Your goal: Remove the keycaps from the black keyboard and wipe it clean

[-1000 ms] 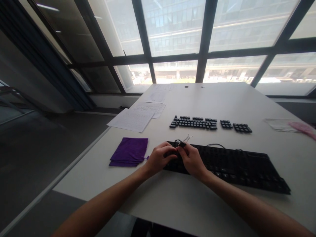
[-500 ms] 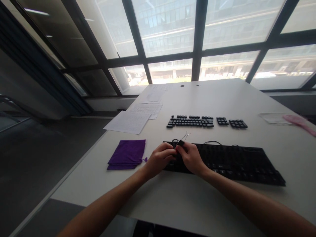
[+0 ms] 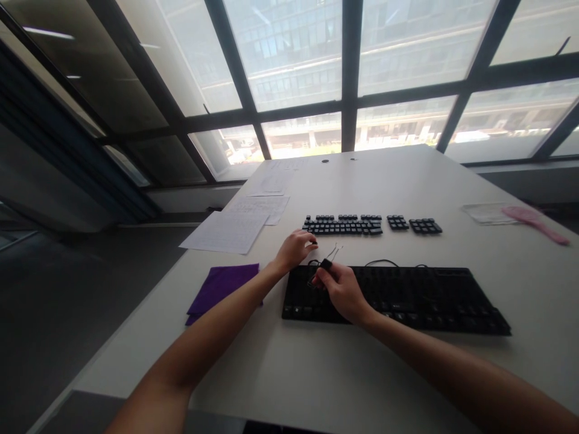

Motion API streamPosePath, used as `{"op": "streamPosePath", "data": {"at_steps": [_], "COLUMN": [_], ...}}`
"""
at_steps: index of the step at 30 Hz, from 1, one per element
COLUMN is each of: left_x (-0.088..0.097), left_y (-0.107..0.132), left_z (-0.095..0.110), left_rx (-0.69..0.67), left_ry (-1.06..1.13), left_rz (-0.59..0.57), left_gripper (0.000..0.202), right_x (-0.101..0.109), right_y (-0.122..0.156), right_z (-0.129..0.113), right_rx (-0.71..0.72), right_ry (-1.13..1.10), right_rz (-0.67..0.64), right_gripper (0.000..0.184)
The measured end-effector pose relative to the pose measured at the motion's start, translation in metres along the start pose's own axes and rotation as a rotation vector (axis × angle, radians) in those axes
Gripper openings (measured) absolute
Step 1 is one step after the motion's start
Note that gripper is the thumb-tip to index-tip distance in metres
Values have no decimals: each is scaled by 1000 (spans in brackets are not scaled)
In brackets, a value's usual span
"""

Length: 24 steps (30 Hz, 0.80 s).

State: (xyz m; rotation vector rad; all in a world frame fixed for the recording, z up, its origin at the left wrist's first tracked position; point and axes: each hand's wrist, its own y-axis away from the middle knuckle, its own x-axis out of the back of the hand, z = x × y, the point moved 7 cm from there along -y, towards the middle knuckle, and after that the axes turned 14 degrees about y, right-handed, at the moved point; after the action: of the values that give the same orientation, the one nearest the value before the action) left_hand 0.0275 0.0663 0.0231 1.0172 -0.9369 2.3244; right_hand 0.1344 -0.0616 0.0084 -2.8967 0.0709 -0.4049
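Observation:
A black keyboard (image 3: 407, 298) lies across the white table (image 3: 362, 374) in front of me. My right hand (image 3: 341, 290) rests over its left part, closed on a wire keycap puller (image 3: 326, 260) with a black grip and two thin metal prongs. My left hand (image 3: 296, 248) is stretched out beyond the keyboard, fingers pinched on a small black keycap (image 3: 313, 243), just short of the rows of loose black keycaps (image 3: 344, 225) laid out on the table. Two smaller groups of keycaps (image 3: 414, 225) sit to the right of those rows.
A folded purple cloth (image 3: 219, 289) lies left of the keyboard. Printed paper sheets (image 3: 226, 232) sit at the table's left edge. A pink brush (image 3: 534, 222) and a clear bag lie at the far right. Large windows stand behind the table.
My left hand left the keyboard's left end and moved forward toward the keycap rows with a keycap pinched in it. My right hand stayed on the keyboard with the puller.

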Motion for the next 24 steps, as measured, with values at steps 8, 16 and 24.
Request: {"op": "streamPosePath", "data": {"at_steps": [8,16,24], "left_x": [5,5,20], "left_y": [-10,-12,1], "left_z": [-11,-16,2], "left_rx": [-7,19,41], "left_ry": [-205,-232,-127], "left_rz": [68,85,191], "left_gripper": [10,11,14], "right_x": [-2,-3,3], "right_y": [-1,-1,-1], "right_z": [2,3,0], "right_rx": [-15,-12,-7], "right_ry": [-33,-22,10], "right_rz": [-26,-38,-13], "right_gripper": [29,29,25]}}
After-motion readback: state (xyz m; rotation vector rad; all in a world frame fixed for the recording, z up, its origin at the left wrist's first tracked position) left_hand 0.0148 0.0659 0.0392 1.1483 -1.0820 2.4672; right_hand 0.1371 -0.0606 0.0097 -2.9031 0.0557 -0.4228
